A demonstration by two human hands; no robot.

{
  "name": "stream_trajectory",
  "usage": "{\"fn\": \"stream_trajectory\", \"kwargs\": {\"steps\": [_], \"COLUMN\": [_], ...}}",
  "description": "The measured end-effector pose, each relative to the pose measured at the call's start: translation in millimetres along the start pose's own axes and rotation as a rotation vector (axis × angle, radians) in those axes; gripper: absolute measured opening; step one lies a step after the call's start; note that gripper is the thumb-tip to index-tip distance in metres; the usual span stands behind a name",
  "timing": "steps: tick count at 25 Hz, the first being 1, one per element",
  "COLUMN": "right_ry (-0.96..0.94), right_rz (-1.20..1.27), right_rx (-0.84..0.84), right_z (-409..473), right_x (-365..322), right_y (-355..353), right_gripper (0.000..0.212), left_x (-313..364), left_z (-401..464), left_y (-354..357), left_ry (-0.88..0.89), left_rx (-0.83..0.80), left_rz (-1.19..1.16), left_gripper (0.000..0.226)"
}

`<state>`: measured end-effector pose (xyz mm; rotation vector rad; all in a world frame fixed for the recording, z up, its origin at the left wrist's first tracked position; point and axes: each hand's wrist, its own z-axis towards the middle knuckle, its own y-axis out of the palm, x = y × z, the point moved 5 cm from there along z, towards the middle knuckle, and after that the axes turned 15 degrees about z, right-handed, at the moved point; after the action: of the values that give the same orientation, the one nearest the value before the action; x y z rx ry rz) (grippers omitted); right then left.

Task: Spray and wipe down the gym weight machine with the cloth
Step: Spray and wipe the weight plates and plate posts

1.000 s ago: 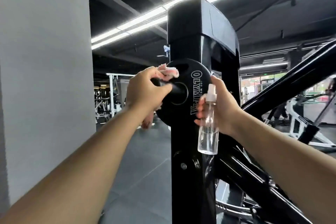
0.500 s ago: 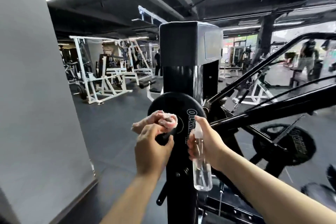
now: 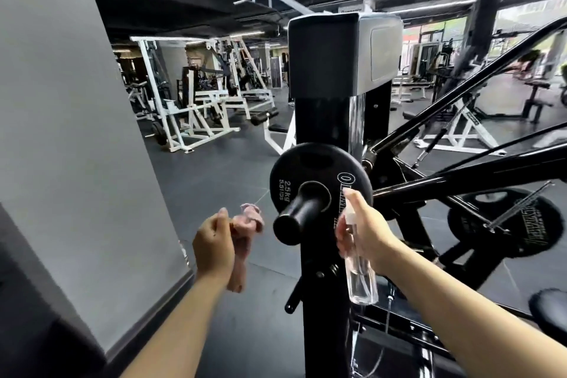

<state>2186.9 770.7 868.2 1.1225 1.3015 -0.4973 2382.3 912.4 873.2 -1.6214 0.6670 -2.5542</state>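
Head view: black weight machine post (image 3: 325, 301) stands centre frame. A small black plate (image 3: 294, 175) marked 2.5 kg sits on a peg (image 3: 299, 212) sticking out from the post toward the camera. Left hand (image 3: 213, 247) is left of the peg, apart from it, fingers curled round a bunched pink cloth (image 3: 245, 230); cloth end hangs down below the hand. Cloth not touching the peg or plate. Right hand (image 3: 366, 233) is just right of the peg, in front of the plate's right edge, fingers wrapped round the neck of a clear spray bottle (image 3: 360, 276), forefinger raised over the nozzle. Bottle hangs upright below the hand, beside the post. Right of the post, black frame bars (image 3: 460, 184) slant off and a second, larger plate (image 3: 506, 224) sits lower. Left of the post, grey wall (image 3: 76, 132); white gym machines (image 3: 190, 107) farther back on the dark floor.
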Motion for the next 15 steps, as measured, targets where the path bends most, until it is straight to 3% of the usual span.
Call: {"fn": "stream_trajectory", "kwargs": {"steps": [2, 5, 9, 15], "right_ry": [0.030, 0.043, 0.072, -0.007], "right_rz": [-0.020, -0.026, -0.048, -0.340], "right_rx": [-0.031, -0.070, -0.143, -0.288], "right_z": [7.3, 16.0, 5.9, -25.6], "right_x": [0.0, 3.5, 5.2, -1.3], "right_y": [5.6, 8.8, 8.1, 26.4], "right_gripper": [0.063, 0.062, 0.058, 0.057], "left_x": [-3.9, 10.0, 20.1, 48.6], "left_z": [13.2, 25.5, 50.7, 103.1], "left_y": [-5.0, 1.4, 18.7, 78.4], "left_ry": [-0.014, -0.016, 0.116, 0.281], "left_rx": [0.002, -0.092, -0.009, -0.233], "left_rz": [0.056, -0.063, 0.038, -0.074], "left_gripper": [0.042, 0.043, 0.046, 0.045]}}
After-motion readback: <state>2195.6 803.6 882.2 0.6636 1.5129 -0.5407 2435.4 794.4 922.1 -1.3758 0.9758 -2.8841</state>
